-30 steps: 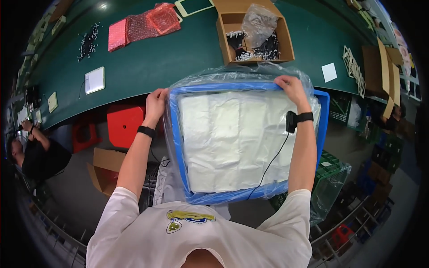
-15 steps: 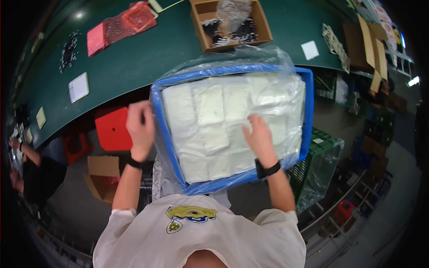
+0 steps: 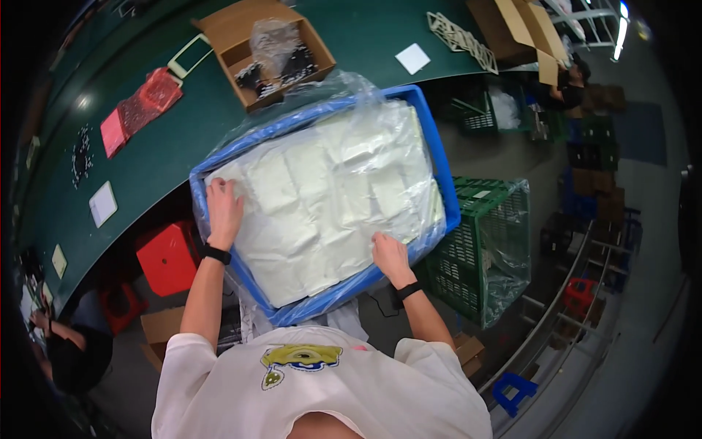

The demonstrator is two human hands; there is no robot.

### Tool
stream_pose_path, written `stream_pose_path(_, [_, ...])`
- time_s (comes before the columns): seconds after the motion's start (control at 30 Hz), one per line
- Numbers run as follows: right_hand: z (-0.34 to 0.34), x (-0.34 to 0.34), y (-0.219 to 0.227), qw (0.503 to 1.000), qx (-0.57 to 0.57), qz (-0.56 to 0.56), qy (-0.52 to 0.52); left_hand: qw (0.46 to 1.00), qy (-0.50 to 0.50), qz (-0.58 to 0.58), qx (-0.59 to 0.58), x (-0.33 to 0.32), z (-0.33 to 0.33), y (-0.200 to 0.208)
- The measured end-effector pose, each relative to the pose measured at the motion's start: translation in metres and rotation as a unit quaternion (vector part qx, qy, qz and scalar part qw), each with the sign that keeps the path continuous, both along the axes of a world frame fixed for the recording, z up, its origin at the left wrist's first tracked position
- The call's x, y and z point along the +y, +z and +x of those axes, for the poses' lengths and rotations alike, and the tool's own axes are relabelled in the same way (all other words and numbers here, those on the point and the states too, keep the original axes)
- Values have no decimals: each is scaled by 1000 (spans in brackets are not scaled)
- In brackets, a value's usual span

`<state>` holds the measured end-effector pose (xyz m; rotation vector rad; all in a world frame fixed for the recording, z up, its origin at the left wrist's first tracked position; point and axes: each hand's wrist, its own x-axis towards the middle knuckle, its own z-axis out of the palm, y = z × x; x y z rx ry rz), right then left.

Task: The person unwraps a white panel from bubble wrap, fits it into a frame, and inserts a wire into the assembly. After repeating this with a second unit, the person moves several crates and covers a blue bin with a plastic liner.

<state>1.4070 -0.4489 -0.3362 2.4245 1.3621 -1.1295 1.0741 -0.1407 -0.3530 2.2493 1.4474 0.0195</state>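
A blue plastic crate (image 3: pixel 444 175) lies in front of me, lined with a clear plastic bag (image 3: pixel 344 294). Flat, whitish packets (image 3: pixel 307 212) fill it in rows beneath clear film. My left hand (image 3: pixel 225 212) rests at the crate's left side. Its fingers are bent and slightly apart, touching the film over the packets' left edge. Near the front right, my right hand (image 3: pixel 391 257) has its fingers drawn together on the film; its fingertips are partly hidden. Both wrists wear dark bands.
Beyond the crate, a green table (image 3: pixel 175 157) carries an open cardboard box (image 3: pixel 322 55) and red bubble wrap (image 3: pixel 139 110). A green crate (image 3: pixel 468 252) stands at right, a red stool (image 3: pixel 167 256) at left. Other people (image 3: pixel 77 351) are at far left and upper right.
My left hand has come down from beside the crate onto the film. My right hand has moved toward the near edge and its fingers have closed. The whole view has turned.
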Motion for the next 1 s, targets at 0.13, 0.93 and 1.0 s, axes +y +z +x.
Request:
stream_pose_path(0.13, [65, -37, 19, 970, 37, 89, -223, 985, -123, 84, -86, 20, 49, 0])
stream_pose_path(0.93, [6, -33, 30, 886, -198, 331, -258, 982, -174, -27, -62, 232, 539, 32])
stream_pose_path(1.0, [47, -51, 26, 831, -200, 349, -385, 972, -219, 18, -80, 236, 554, 22])
